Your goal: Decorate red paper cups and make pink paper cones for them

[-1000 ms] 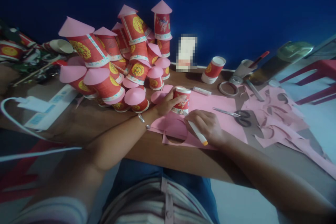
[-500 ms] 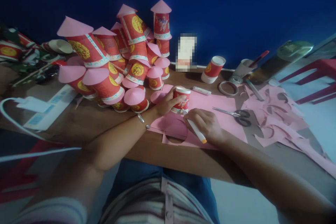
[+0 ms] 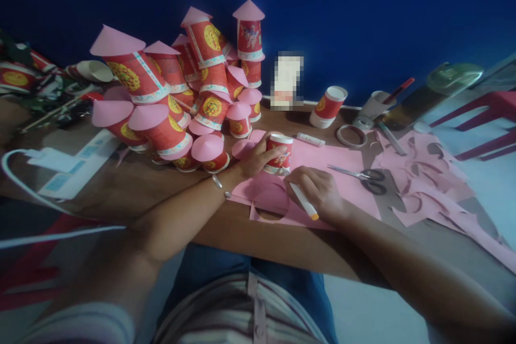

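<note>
My left hand [image 3: 258,158] is wrapped round a red paper cup [image 3: 281,153], which stands on pink paper [image 3: 342,164] with its white end up. In my right hand [image 3: 312,188] is a white pen-shaped tool [image 3: 302,201] with an orange end; its tip is close to the cup's lower edge, and I cannot tell whether they touch. Under my hands lies pink paper with a round cut-out. Scissors [image 3: 363,174] with black handles rest to the right of my right hand. A white tube [image 3: 310,140] lies just behind the cup.
Stacked red cups with pink paper cones [image 3: 207,148] stand at the left. Farther back are more stacked cups [image 3: 328,105], a tape roll [image 3: 351,136] and a tilted bottle [image 3: 427,94]. Pink scraps [image 3: 431,188] cover the right side; a power strip [image 3: 80,166] lies left.
My right hand and the pen-shaped tool have shifted very slightly along the cup's lower edge. My left hand keeps its hold on the cup. The view has moved a little.
</note>
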Demonstrator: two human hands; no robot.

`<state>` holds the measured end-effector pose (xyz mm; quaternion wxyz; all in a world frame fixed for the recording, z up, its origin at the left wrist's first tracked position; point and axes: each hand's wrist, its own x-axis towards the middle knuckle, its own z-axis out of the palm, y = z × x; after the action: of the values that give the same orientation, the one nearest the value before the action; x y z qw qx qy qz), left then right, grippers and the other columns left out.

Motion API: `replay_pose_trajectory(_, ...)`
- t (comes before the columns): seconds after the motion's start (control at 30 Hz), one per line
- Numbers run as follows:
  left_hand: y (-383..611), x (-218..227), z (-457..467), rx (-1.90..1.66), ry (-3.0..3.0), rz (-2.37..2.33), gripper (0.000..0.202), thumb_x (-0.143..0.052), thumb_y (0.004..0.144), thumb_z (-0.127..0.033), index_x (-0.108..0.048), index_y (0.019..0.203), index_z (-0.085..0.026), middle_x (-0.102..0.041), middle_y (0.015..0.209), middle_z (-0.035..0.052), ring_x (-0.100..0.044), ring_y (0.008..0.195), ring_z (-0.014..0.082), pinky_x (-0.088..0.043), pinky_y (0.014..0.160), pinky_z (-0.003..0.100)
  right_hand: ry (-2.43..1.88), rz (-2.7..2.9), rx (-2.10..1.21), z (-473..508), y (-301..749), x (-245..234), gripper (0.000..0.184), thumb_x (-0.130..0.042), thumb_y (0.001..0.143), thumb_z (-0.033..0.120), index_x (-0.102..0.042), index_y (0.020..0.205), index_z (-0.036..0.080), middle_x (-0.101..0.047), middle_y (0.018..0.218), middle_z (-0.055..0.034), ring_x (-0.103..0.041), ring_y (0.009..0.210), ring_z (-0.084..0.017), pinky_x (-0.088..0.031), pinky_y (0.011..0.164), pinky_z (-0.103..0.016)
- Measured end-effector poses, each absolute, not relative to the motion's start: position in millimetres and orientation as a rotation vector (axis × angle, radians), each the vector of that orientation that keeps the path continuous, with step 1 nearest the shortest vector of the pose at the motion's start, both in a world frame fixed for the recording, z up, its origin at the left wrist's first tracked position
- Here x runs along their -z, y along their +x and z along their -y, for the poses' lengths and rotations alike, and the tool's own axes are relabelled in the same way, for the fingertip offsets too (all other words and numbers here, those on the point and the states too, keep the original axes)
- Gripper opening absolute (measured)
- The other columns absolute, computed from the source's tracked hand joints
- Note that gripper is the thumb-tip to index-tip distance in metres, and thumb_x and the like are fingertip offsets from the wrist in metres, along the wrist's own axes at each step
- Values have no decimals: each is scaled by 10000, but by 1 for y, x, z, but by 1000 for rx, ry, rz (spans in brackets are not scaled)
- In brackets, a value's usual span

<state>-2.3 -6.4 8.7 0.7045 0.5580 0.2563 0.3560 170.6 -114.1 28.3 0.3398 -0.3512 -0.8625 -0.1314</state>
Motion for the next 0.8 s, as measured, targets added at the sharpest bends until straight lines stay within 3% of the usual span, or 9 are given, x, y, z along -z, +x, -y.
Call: replay_pose_trajectory(0.8,-2,-13,8,-817,1264,-595,433,-730,811,-416,-506,1116,-205,-623,990,12,-612,943,180,-496,870,351,-874,2252,305,117,169,-29,73,-583,960,102,-583,989,169,-679,777,-26,-633,672,-138,-462,604,-261)
